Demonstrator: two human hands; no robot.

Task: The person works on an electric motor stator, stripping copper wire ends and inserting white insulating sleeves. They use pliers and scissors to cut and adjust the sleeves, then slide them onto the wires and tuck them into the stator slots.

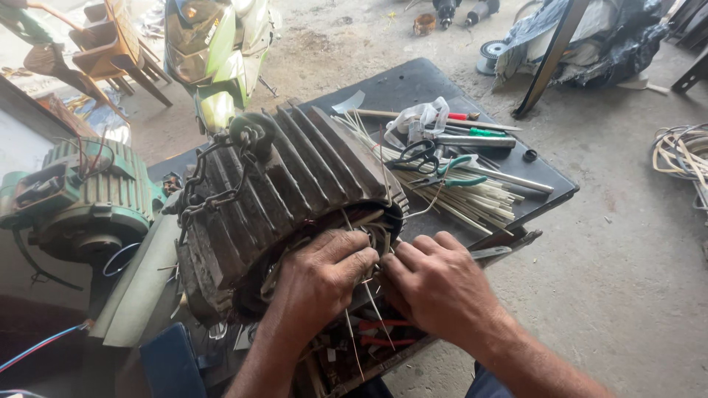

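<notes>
A large ribbed motor housing (295,184) lies on its side at the near left of a dark counter (413,85), its open end turned toward the person so that the windings inside can be reached. The left hand (321,276) rests on the rim of the opening, its fingers (354,265) curled together into the winding bundle; the right hand (439,284) meets it from the right, fingers (402,258) bent and pressed close against the same spot. Whether either hand pinches a wire cannot be told. The housing looks old: grey-brown, grimy cast fins, with a chain (214,184) draped over its far left side, probably for lifting. Pale strips stick out of the opening. To the right, within easy reach, lie a bundle of thin white sticks (479,203), black scissors (417,156) and green-handled pliers (457,173). Red-handled pliers (380,332) lie just below the hands. A smaller green motor (96,195) stands at the far left.
</notes>
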